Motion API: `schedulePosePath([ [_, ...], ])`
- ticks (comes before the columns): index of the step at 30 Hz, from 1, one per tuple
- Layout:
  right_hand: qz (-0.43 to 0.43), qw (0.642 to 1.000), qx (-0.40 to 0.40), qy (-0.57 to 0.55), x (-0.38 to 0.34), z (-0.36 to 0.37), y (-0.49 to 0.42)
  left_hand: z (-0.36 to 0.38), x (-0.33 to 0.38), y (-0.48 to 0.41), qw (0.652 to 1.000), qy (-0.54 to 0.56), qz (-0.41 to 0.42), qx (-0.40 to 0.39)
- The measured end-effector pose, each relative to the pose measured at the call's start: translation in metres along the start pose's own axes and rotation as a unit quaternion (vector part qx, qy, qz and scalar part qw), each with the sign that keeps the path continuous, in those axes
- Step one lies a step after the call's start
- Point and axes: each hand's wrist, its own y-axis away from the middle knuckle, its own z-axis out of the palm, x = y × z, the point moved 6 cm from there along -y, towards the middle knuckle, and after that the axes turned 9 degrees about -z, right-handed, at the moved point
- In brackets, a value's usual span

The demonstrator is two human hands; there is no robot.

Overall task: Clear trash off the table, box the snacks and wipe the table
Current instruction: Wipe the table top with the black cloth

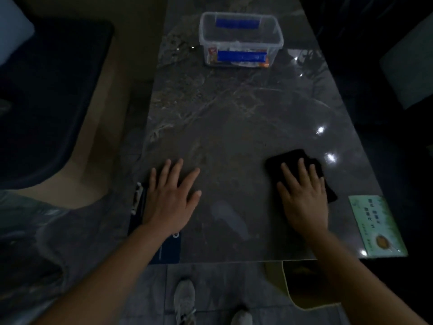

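A dark marble table [234, 118] fills the middle of the head view. My right hand [304, 198] lies flat on a black cloth [294, 158] near the table's front right, fingers spread over it. My left hand [171, 198] rests palm down on the bare tabletop at the front left, holding nothing. At the far end stands a clear plastic box [276, 36] with blue clips, and colourful snack packets [213, 57] show through its wall.
A green card [375, 226] lies at the table's front right corner. A dark flat object [167, 249] sits at the front left edge under my left wrist. Dark chairs stand to the left [46, 102] and right. My shoes [185, 301] are on the grey floor below.
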Motion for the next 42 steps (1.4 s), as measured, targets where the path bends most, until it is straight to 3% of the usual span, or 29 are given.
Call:
schedulePosePath([
  [3,-0.124,0.991,-0.035,0.033,-0.004,0.01,0.054,0.007,-0.002,0.01,0.999,-0.034,-0.018,0.014],
  [5,-0.141,0.988,-0.042,0.044,0.024,0.002,0.035,0.006,-0.001,0.01,0.999,-0.039,-0.018,0.021],
  [8,0.024,0.999,-0.029,0.014,0.05,-0.019,-0.035,0.006,0.001,0.011,0.999,-0.031,-0.02,0.037],
  [10,0.064,0.998,0.004,0.007,0.014,-0.022,-0.072,0.005,0.003,0.012,0.999,-0.022,-0.019,0.039],
  [13,-0.1,0.995,0.019,0.026,-0.103,0.002,-0.093,0.002,-0.002,0.014,0.997,0.003,-0.036,0.063],
  [15,-0.247,0.969,-0.008,0.026,-0.168,0.023,-0.09,0.0,-0.006,0.015,0.995,0.025,-0.055,0.084],
  [17,-0.331,0.943,-0.039,0.021,-0.189,0.027,-0.103,0.0,-0.008,0.015,0.993,0.025,-0.057,0.097],
  [19,-0.297,0.954,-0.029,0.037,-0.166,0.017,-0.148,0.002,-0.007,0.014,0.993,0.024,-0.055,0.1],
  [22,-0.115,0.993,-0.005,-0.005,-0.12,-0.004,-0.202,0.005,-0.008,0.013,0.992,0.017,-0.047,0.112],
  [23,-0.089,0.996,0.003,-0.013,-0.123,-0.003,-0.208,0.003,-0.007,0.014,0.992,0.013,-0.046,0.117],
  [25,-0.13,0.991,-0.002,-0.013,-0.148,0.007,-0.192,0.001,-0.007,0.012,0.993,0.017,-0.05,0.108],
  [27,-0.241,0.97,-0.03,0.001,-0.157,0.015,-0.149,-0.001,-0.004,0.014,0.995,0.026,-0.046,0.089],
  [29,-0.284,0.958,-0.036,0.023,-0.122,0.013,-0.113,-0.001,-0.006,0.014,0.995,0.024,-0.05,0.086],
  [33,-0.081,0.997,0.007,-0.001,0.018,-0.013,-0.035,0.001,-0.005,0.013,0.995,0.012,-0.052,0.085],
  [36,-0.03,0.999,0.027,-0.001,0.027,-0.004,0.05,-0.002,-0.001,0.013,0.995,0.0,-0.057,0.084],
  [38,-0.079,0.996,0.034,-0.017,-0.013,0.013,0.091,-0.003,-0.001,0.014,0.995,-0.002,-0.061,0.076],
  [42,-0.275,0.961,0.002,0.002,-0.072,0.036,0.126,-0.005,0.0,0.015,0.995,-0.006,-0.063,0.077],
])
